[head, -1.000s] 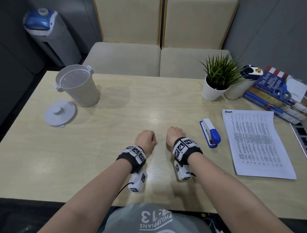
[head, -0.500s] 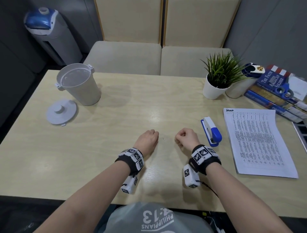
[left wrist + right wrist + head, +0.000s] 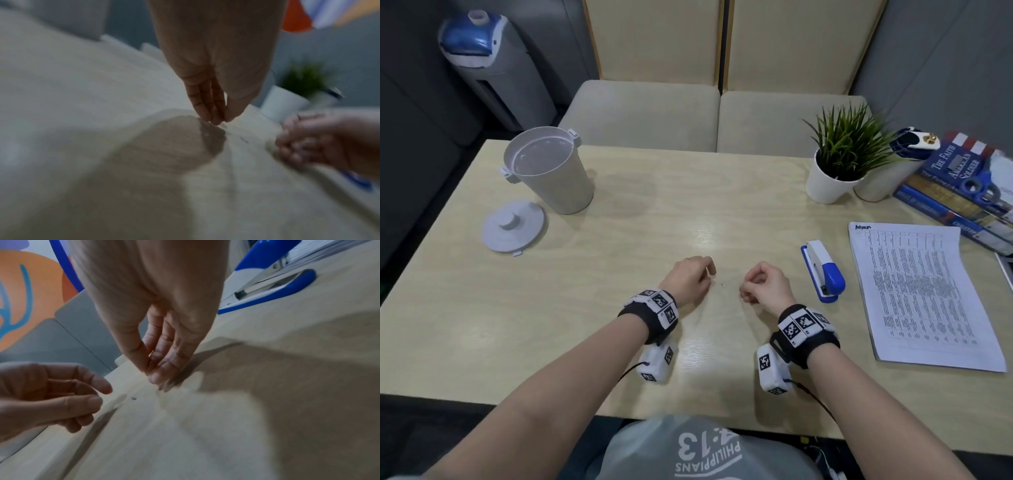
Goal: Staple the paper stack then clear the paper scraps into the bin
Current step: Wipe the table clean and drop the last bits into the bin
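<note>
A printed paper stack (image 3: 921, 294) lies flat at the table's right side. Just left of it sits a blue and white stapler (image 3: 823, 274), seen close in the right wrist view (image 3: 265, 282). The white bin (image 3: 549, 174) stands open at the far left. My left hand (image 3: 709, 272) hovers at mid-table, fingers loosely bent, tips down at the wood (image 3: 218, 121), holding nothing. My right hand (image 3: 748, 291) is curled, thumb pressed against its fingertips (image 3: 152, 371); nothing shows between them. A tiny sliver (image 3: 723, 285) lies on the table between the hands.
The bin's lid (image 3: 513, 226) lies on the table in front of the bin. A potted plant (image 3: 835, 171), a stack of books (image 3: 955, 185) with blue scissors (image 3: 981, 186) on top and a white cup stand at the far right. Cushioned seats lie beyond the table.
Both hands have drawn apart, the right one moving right toward the stapler. The fists have loosened, and the tiny sliver between them now shows.
</note>
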Demonstrator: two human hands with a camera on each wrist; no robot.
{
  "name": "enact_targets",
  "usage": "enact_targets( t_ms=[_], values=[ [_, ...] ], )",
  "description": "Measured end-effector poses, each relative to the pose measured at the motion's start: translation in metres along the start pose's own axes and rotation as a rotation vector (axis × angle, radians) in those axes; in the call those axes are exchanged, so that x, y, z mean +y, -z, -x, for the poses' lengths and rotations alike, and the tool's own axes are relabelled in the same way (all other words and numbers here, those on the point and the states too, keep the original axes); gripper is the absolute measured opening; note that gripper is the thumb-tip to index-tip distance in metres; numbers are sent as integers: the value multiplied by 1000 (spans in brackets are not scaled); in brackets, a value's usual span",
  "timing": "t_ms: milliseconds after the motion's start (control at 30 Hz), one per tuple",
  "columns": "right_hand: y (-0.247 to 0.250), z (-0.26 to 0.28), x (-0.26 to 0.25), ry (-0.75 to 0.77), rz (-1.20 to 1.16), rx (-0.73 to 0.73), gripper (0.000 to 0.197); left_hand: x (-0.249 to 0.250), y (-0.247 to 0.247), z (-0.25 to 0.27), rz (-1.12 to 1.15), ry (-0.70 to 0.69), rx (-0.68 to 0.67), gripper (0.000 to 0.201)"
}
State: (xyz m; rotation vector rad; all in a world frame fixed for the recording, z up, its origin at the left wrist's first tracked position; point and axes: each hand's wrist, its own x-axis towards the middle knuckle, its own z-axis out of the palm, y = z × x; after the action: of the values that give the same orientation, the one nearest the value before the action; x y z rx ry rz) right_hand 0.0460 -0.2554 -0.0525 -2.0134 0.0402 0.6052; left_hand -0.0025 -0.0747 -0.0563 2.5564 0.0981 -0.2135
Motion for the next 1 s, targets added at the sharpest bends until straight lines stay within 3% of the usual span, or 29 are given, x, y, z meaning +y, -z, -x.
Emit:
enact_targets(
  t_ms=[133,700,800,1000],
  values=[
    [6,0,7,-11,-18,61,24,10,-7,-8,-136,-132,-116,20],
    [10,2,12,-41,-175,53,27,35,6,-39,-446,-214,-447,15],
    [13,2,13,-45,-160,28,27,26,8,-39,-311,-124,-399,14],
    [16,4,14,-12,-78,-21,25,-21,34,-24,258,209,-88,2]
  ],
)
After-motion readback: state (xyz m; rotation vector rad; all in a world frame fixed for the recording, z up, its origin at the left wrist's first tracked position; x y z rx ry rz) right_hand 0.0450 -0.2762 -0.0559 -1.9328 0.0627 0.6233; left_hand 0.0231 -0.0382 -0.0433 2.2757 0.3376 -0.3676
